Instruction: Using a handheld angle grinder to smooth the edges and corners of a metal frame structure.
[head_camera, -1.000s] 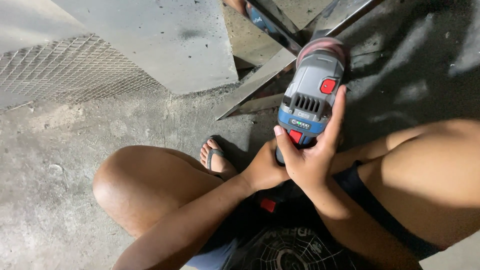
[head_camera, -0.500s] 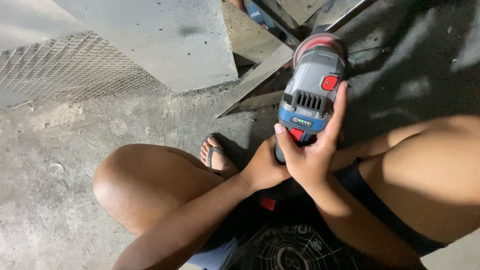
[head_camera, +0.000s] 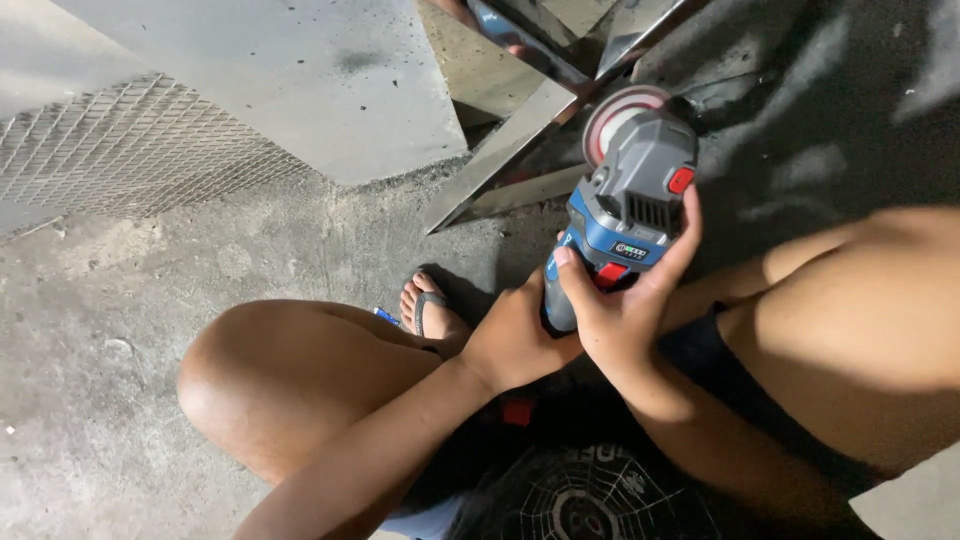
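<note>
Above the concrete floor (head_camera: 150, 330), both hands grip a blue-grey angle grinder (head_camera: 625, 215): right hand (head_camera: 625, 310) fingers closed around its body, left hand (head_camera: 515, 340) clasping its rear, disc against shiny metal bars (head_camera: 500, 160).

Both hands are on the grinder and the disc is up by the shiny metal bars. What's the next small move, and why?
Probably ease the disc down onto the polished metal bar beside it. Both the left hand and right hand already grip the angle grinder, but whether the disc touches the bar is unclear.
</note>
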